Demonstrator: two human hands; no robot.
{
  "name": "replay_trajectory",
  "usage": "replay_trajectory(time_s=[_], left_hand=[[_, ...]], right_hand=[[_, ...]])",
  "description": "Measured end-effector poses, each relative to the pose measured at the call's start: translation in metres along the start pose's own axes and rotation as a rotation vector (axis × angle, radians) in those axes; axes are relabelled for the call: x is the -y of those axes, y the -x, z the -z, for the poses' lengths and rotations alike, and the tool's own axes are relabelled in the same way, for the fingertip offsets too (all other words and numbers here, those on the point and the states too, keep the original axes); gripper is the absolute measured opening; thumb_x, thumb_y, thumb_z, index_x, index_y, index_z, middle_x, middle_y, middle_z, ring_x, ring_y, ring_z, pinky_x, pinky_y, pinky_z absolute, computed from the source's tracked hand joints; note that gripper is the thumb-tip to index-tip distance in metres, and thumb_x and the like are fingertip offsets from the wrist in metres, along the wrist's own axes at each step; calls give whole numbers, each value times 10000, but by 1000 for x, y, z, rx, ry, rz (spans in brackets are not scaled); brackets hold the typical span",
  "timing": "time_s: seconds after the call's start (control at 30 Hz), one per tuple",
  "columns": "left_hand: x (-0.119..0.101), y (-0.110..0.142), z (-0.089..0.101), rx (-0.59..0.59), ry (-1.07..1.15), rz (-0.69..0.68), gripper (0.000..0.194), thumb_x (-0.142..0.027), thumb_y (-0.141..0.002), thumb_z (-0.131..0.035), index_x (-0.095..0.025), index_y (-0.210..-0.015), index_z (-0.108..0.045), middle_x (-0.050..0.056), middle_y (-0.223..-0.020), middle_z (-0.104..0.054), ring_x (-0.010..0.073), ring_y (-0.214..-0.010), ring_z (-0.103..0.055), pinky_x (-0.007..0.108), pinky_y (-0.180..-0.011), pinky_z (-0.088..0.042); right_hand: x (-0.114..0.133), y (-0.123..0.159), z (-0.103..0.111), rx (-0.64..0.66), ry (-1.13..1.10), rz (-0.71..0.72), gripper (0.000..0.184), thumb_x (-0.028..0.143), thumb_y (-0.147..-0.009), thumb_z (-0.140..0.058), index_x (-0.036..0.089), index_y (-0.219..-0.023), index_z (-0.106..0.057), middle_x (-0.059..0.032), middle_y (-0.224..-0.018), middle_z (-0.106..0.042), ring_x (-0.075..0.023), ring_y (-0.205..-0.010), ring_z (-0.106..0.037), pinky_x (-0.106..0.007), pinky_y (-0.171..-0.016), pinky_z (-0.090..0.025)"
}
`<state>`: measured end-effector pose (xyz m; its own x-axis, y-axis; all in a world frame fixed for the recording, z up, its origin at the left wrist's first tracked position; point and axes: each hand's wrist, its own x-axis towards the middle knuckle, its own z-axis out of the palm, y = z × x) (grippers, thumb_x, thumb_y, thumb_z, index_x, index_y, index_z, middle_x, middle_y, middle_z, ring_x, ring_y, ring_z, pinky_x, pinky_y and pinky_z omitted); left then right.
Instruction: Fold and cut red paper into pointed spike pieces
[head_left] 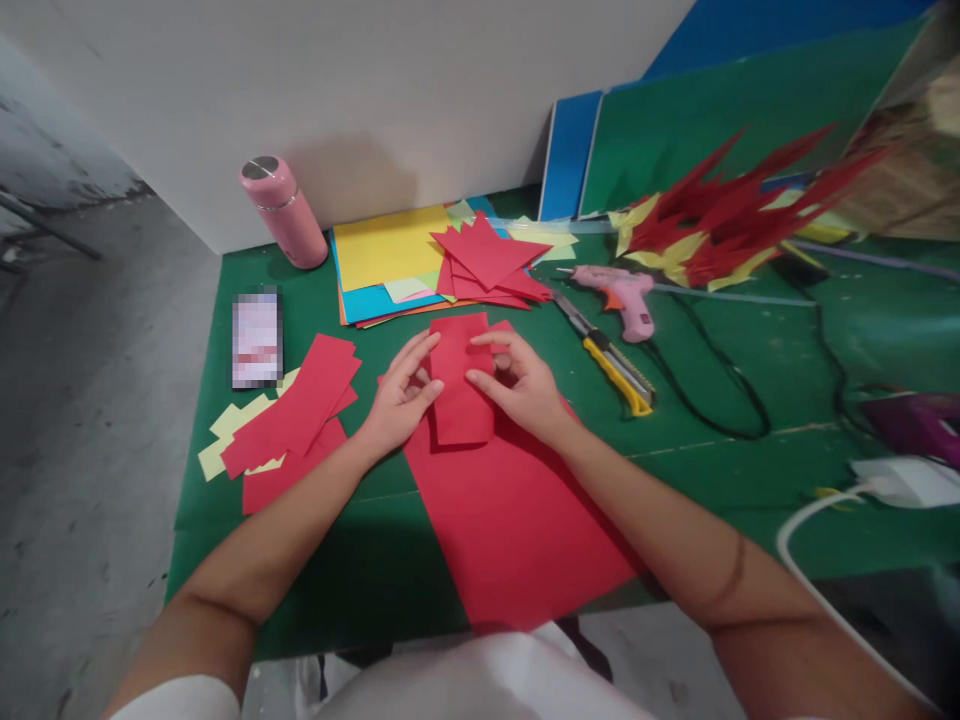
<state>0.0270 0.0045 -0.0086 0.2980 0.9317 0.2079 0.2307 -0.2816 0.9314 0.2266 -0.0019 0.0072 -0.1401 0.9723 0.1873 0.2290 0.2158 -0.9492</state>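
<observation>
A folded red paper rectangle (461,400) is held upright between both hands, above a large red paper sheet (525,530) that reaches the table's front edge. My left hand (403,395) pinches its left edge between thumb and fingers. On the right edge, my right hand (521,385) grips it the same way, with some fingertips hidden behind the paper. To the left lie cut red paper strips (300,400) over pale yellow paper pieces (217,455). Beyond the hands, pointed red paper pieces (491,260) rest on a stack of coloured paper (375,245).
On the green table (720,470) are a pink bottle (289,215), a phone (257,340), a yellow utility knife (611,365) and a pink glue gun (619,295) with a black cord. Red paper flames (697,220) stand back right. A white plug (907,482) trails its cable at right.
</observation>
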Motion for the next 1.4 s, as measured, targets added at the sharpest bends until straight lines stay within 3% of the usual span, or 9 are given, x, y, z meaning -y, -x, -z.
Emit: replay_trajectory(time_s=[0.17, 0.27, 0.37, 0.53, 0.7, 0.87, 1.13, 1.27, 1.4], left_hand=[[3, 0, 1, 24, 15, 4, 585, -574, -914, -568, -341, -1441, -468, 112, -1559, -370, 148, -887, -597, 295, -758, -525], [5, -1, 1, 27, 49, 4, 592, -560, -919, -568, -345, -1457, -444, 106, -1582, -336, 173, -996, -603, 307, -823, -516], [8, -1, 1, 39, 67, 15, 600, -546, -925, -566, -345, -1471, -420, 99, -1602, -306, 178, -1054, -592, 318, -886, -499], [8, -2, 0, 60, 139, 42, 609, -551, -917, -577, -370, -1473, -408, 77, -1619, -266, 197, -1114, -573, 351, -916, -496], [7, -2, 0, 62, 231, 51, 633, -543, -874, -648, -390, -1450, -437, 81, -1613, -256, 147, -934, -596, 357, -866, -530], [5, -2, 1, 85, 252, 56, 659, -531, -859, -672, -404, -1456, -424, 84, -1618, -232, 93, -775, -557, 362, -828, -555], [6, -3, 3, 116, 241, 56, 669, -536, -873, -651, -408, -1475, -389, 78, -1625, -209, 101, -784, -572, 366, -820, -556], [9, -5, 6, 121, 174, 75, 668, -550, -867, -644, -391, -1470, -405, 90, -1617, -237, 118, -789, -597, 371, -799, -565], [13, -7, 6, 93, 142, 114, 630, -479, -846, -683, -354, -1428, -476, 109, -1587, -299, 99, -718, -589, 343, -721, -573]], right_hand=[[-3, 1, 2, 18, -29, -4, 353, 409, -875, -667, 251, -1172, -560, 49, -645, -543, -128, -517, -469, -279, -519, -401], [-4, 0, 3, 73, -45, 24, 383, 393, -863, -686, 249, -1199, -574, -18, -911, -669, -110, -548, -489, -282, -534, -418], [-4, -1, 3, 120, -62, 60, 323, 385, -853, -700, 241, -1135, -633, -68, -1159, -672, -137, -707, -594, -291, -610, -471], [-4, -2, 3, 123, -71, 45, 241, 395, -847, -710, 233, -1024, -689, -58, -1053, -720, -187, -873, -652, -314, -729, -518], [-4, -3, 4, 113, -80, 28, 276, 451, -827, -723, 235, -998, -697, -64, -1050, -727, -210, -936, -670, -345, -801, -544], [-4, -3, 3, 104, -85, 24, 306, 480, -815, -728, 234, -994, -697, -66, -1030, -729, -213, -926, -674, -352, -799, -552], [-4, -2, 3, 103, -72, 47, 270, 437, -831, -720, 230, -1002, -691, -56, -1019, -727, -197, -892, -666, -331, -771, -539], [-5, 0, 3, 85, 68, 62, 259, 445, -862, -683, 246, -1027, -699, -51, -1011, -727, -203, -839, -657, -347, -735, -524], [-8, -2, 7, 15, 373, 218, 213, 407, -932, -593, 274, -1004, -743, -53, -895, -696, -224, -851, -629, -414, -827, -488]])
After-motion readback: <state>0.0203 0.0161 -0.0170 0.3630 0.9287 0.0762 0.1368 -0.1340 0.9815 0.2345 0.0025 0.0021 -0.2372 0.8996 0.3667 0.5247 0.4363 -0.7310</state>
